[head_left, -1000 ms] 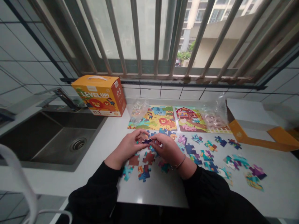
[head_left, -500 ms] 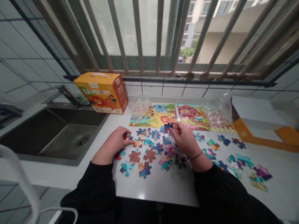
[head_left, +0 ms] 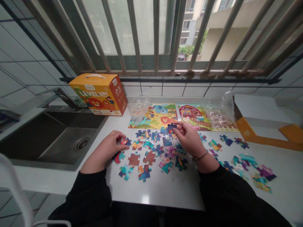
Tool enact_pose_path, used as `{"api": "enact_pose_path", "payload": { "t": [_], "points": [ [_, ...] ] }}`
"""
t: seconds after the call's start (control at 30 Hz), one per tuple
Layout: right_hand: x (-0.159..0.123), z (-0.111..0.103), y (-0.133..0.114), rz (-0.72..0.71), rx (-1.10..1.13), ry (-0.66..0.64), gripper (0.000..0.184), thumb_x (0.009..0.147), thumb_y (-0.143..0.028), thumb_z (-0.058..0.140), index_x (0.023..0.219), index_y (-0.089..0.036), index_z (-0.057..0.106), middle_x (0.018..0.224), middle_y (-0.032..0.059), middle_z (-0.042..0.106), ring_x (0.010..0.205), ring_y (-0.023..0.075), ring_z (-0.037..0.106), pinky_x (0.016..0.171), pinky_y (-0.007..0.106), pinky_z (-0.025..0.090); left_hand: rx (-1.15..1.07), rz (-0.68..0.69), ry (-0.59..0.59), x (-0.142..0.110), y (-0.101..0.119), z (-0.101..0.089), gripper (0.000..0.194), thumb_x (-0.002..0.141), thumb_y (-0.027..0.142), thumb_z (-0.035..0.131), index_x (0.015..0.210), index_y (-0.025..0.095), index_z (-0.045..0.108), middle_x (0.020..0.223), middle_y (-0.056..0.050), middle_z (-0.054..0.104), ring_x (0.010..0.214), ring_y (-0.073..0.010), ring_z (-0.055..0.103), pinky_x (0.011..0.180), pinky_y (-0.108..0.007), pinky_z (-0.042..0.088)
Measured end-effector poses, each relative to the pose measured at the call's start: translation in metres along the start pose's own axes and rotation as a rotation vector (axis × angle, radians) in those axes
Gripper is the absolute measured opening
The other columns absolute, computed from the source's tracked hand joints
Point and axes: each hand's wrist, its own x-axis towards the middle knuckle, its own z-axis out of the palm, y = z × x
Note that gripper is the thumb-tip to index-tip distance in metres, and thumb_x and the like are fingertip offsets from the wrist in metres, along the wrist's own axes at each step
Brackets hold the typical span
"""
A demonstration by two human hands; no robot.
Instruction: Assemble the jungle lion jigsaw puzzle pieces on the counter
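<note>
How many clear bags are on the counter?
2: the left bag, overlapping the lion picture, and the right bag, overlapping the farm picture. Any behind the yellow box would be hidden.

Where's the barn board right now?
In the head view, the barn board lies at the back of the counter, right of the lion board and beyond the right hand, partly covered by a clear bag.
</note>
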Motion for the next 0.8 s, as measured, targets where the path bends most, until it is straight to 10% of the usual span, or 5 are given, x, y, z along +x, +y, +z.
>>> {"api": "enact_pose_path", "payload": {
  "t": [0.27,0.43,0.63,0.8],
  "points": [
    [0.005,0.017,0.010,0.196,0.427,-0.114,0.052,0.088,-0.058,0.076,0.121,-0.020,0.065,0.078,-0.0038,0.062,0.062,0.0148,0.059,0.059,0.029,0.048,-0.272,-0.172,0.056,-0.005,0.015,-0.001,0.062,0.069,0.050,0.088,0.121,0.023,0.072,0.082,0.001,0.069,0.075,-0.0220,0.066,0.065,-0.029,0.050],
    [0.003,0.020,0.005,0.177,0.514,-0.142,0.053,0.087,-0.061,0.080,0.120,-0.022,0.065,0.078,-0.0046,0.060,0.062,0.0138,0.058,0.060,0.030,0.050,-0.528,-0.110,-0.009,0.010,0.056,0.000,0.059,0.059,0.064,0.098,0.080,0.020,0.065,0.071,0.002,0.063,0.064,-0.0165,0.057,0.060,-0.026,0.040],
    [-0.004,0.022,-0.009,0.080,0.586,-0.117,0.050,0.093,-0.060,0.079,0.124,-0.025,0.064,0.083,-0.0025,0.063,0.069,0.0150,0.061,0.065,0.031,0.054,-0.543,0.152,-0.327,0.037,0.121,0.048,0.044,0.083,0.059,0.085,0.079,0.018,0.068,0.069,0.003,0.056,0.063,-0.0129,0.048,0.060,-0.026,0.034],
    [-0.006,0.022,-0.008,0.046,0.561,-0.074,0.047,0.096,-0.058,0.078,0.124,-0.023,0.065,0.081,-0.0033,0.060,0.068,0.0137,0.057,0.062,0.029,0.047,-0.674,0.202,-0.468,0.028,0.135,0.082,0.039,0.092,0.057,0.077,0.105,0.020,0.076,0.082,-0.001,0.068,0.071,-0.0168,0.060,0.064,-0.028,0.043]
  ]
}}
